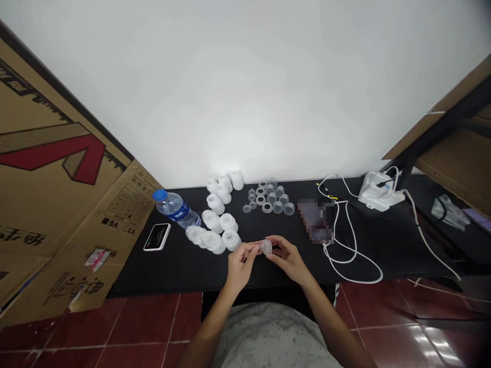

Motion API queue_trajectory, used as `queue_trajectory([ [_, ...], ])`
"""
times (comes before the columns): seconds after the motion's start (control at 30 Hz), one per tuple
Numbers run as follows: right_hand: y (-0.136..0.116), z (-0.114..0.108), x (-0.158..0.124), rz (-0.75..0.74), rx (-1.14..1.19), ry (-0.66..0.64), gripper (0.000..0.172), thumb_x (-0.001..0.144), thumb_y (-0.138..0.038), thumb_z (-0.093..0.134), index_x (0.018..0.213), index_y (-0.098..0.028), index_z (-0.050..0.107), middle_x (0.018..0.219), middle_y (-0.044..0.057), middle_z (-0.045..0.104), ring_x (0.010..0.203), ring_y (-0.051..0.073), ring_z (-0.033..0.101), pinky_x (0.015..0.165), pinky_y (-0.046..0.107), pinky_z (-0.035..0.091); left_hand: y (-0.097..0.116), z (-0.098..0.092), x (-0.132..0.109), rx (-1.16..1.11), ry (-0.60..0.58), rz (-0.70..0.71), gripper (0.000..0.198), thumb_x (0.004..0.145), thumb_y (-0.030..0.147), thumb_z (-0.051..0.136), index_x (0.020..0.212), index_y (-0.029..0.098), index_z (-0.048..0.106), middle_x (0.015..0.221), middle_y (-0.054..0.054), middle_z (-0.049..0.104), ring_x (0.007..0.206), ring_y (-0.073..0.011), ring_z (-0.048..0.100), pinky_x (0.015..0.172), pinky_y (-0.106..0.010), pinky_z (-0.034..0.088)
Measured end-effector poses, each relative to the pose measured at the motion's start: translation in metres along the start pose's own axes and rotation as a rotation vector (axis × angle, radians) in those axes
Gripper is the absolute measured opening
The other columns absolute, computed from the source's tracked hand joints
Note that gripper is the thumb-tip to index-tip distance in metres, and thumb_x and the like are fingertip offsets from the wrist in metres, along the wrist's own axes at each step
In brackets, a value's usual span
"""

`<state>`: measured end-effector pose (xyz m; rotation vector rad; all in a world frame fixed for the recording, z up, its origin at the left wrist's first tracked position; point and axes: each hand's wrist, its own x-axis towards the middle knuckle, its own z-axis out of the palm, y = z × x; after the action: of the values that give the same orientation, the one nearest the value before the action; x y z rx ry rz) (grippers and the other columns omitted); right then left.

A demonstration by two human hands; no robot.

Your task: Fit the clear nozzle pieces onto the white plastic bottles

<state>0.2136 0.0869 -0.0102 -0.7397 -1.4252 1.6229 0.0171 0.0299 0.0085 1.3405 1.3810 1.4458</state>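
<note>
Above the tabletop's point(172, 276) near edge: left hand point(240, 261) and right hand point(288, 259), close together, both grip a translucent ribbed piece point(266, 248).
Toward far edge: clear dome caps point(277, 207).
Toward left edge: white necked pieces point(215, 244), water bottle point(177, 208).

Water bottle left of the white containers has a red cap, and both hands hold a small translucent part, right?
The colour is wrong: the head view shows a blue cap on the water bottle left of the white containers. The left hand and right hand do hold the small translucent part.
</note>
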Motion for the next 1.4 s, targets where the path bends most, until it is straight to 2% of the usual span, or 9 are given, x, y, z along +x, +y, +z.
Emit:
queue_trajectory([
  [0.13,-0.001,0.0,0.0,-0.007,-0.024,0.005,0.043,0.092,-0.032,0.087,0.132,-0.033,0.073,0.134,0.007,0.071,0.121,0.026,0.07,0.101,0.041,0.061,-0.002,0.001,0.001,-0.059,-0.001,-0.033,0.025,0.106,0.042,0.066,0.106,0.02,0.079,0.114,-0.01,0.084,0.086,-0.023,0.084,0.081,-0.038,0.07],
  [0.27,-0.002,0.003,0.0,-0.022,-0.03,0.056,0.042,0.089,-0.031,0.09,0.127,-0.031,0.074,0.13,0.007,0.073,0.119,0.027,0.071,0.101,0.042,0.061,-0.006,0.003,0.002,-0.107,-0.051,-0.032,0.027,0.105,0.042,0.067,0.12,0.021,0.075,0.122,-0.012,0.082,0.107,-0.0264,0.082,0.093,-0.042,0.07],
  [0.47,-0.004,0.003,-0.002,-0.042,-0.117,0.059,0.038,0.094,-0.034,0.084,0.131,-0.032,0.074,0.144,0.009,0.067,0.129,0.029,0.068,0.108,0.046,0.06,-0.012,0.006,0.003,0.052,-0.153,0.063,0.034,0.102,0.039,0.072,0.132,0.025,0.074,0.13,-0.01,0.077,0.112,-0.0242,0.079,0.098,-0.041,0.069],
  [0.8,-0.047,-0.029,0.019,0.155,-0.335,-0.28,0.05,0.09,-0.029,0.085,0.138,-0.029,0.071,0.133,0.009,0.073,0.117,0.027,0.073,0.103,0.045,0.062,-0.011,0.005,0.002,0.065,-0.127,0.031,0.026,0.092,0.041,0.085,0.109,0.023,0.078,0.115,-0.007,0.082,0.098,-0.0217,0.08,0.09,-0.035,0.066],
  [0.87,-0.063,-0.038,0.034,0.175,-0.391,-0.385,0.054,0.089,-0.03,0.085,0.141,-0.029,0.07,0.136,0.01,0.072,0.115,0.027,0.073,0.101,0.045,0.062,-0.009,0.005,0.003,0.065,-0.132,0.025,0.026,0.089,0.041,0.087,0.104,0.023,0.078,0.114,-0.006,0.082,0.098,-0.0219,0.08,0.089,-0.035,0.065],
  [0.97,-0.084,-0.042,0.07,0.074,-0.525,-0.347,0.044,0.097,-0.033,0.074,0.141,-0.029,0.07,0.136,0.01,0.073,0.122,0.028,0.07,0.101,0.045,0.061,-0.007,0.004,0.003,0.057,-0.139,0.002,0.029,0.087,0.043,0.089,0.102,0.022,0.077,0.111,-0.006,0.082,0.097,-0.0216,0.078,0.088,-0.034,0.064],
  [1.1,-0.096,-0.024,0.134,-0.098,-0.846,-0.232,0.035,0.103,-0.032,0.063,0.136,-0.026,0.072,0.13,0.011,0.075,0.111,0.026,0.072,0.094,0.043,0.062,-0.006,0.005,0.004,0.056,-0.176,-0.018,0.03,0.088,0.046,0.088,0.101,0.022,0.076,0.105,-0.004,0.08,0.092,-0.0198,0.076,0.085,-0.031,0.062],
  [1.17,-0.095,-0.009,0.168,-0.232,-0.971,-0.238,0.036,0.101,-0.027,0.061,0.135,-0.024,0.072,0.145,0.013,0.069,0.116,0.028,0.07,0.09,0.043,0.063,-0.007,0.005,0.005,0.065,-0.189,-0.003,0.031,0.088,0.048,0.087,0.099,0.022,0.076,0.103,-0.004,0.079,0.091,-0.0196,0.075,0.083,-0.03,0.061],
  [1.4,-0.08,0.034,0.264,-0.328,-1.374,-0.353,0.027,0.098,-0.012,0.065,0.121,-0.014,0.079,0.169,0.021,0.044,0.138,0.038,0.056,0.119,0.06,0.041,-0.011,0.005,0.003,0.029,-0.204,0.012,0.036,0.088,0.054,0.085,0.097,0.022,0.074,0.097,-0.003,0.077,0.087,-0.0197,0.075,0.079,-0.031,0.06],
])
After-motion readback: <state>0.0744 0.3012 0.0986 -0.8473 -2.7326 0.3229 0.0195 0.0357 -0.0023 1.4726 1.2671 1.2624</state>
